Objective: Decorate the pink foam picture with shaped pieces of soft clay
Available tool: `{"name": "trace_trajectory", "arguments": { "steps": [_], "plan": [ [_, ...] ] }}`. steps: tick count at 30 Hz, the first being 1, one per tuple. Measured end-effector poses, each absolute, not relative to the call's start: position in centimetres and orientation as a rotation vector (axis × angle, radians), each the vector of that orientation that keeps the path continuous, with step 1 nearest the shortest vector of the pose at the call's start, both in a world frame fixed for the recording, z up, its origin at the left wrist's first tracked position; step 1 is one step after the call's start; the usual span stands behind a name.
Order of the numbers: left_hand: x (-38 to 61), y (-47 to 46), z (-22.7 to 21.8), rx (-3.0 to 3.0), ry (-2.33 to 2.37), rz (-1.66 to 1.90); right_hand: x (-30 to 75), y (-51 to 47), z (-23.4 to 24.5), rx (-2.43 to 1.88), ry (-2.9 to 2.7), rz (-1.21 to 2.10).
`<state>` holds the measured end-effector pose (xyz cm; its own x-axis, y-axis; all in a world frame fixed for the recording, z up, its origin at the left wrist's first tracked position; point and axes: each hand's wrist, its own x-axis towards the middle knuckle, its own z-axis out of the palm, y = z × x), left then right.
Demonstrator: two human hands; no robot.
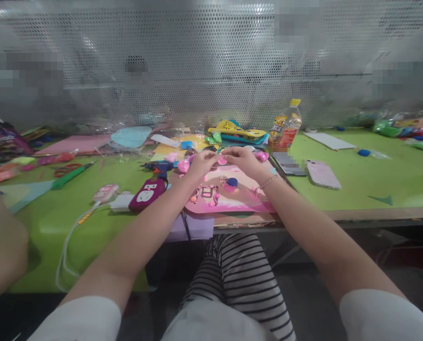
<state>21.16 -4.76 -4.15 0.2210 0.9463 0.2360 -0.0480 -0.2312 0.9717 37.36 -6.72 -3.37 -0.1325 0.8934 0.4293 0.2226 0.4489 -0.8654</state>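
Observation:
My left hand [203, 163] and my right hand [242, 158] meet over the far part of a pink decorated board [245, 203]. The fingers of both are pinched together around a small pink piece of clay [222, 160]; its exact shape is too small to make out. Below the hands, a dark blue lump [232, 183] and a pink-trimmed square shape [207, 192] sit on the board. A bright pink lump [183, 166] lies beside my left hand, and another pink lump [261, 156] is just beyond my right wrist.
Left of the board are a purple case [148, 194], a white cable [64, 255], a green-handled cutter [69, 176] and a blue glue gun [162, 167]. Phones [323, 174] lie to the right. A yellow-capped bottle [286, 125] stands behind. Another person's arm [4, 241] reaches in at left.

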Motion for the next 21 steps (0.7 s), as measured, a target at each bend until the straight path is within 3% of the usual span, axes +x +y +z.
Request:
{"name": "trace_trajectory", "arguments": {
  "steps": [10, 21],
  "plan": [
    [21.1, -5.4, -3.8, 1.445, 0.89, 1.108, 37.6, -6.6, -3.3, -1.008, -1.651, 0.83],
    [21.4, -6.4, -3.9, 1.471, 0.865, 0.703, 40.4, -7.5, -1.5, -1.184, -1.836, 1.23]
  ]
}}
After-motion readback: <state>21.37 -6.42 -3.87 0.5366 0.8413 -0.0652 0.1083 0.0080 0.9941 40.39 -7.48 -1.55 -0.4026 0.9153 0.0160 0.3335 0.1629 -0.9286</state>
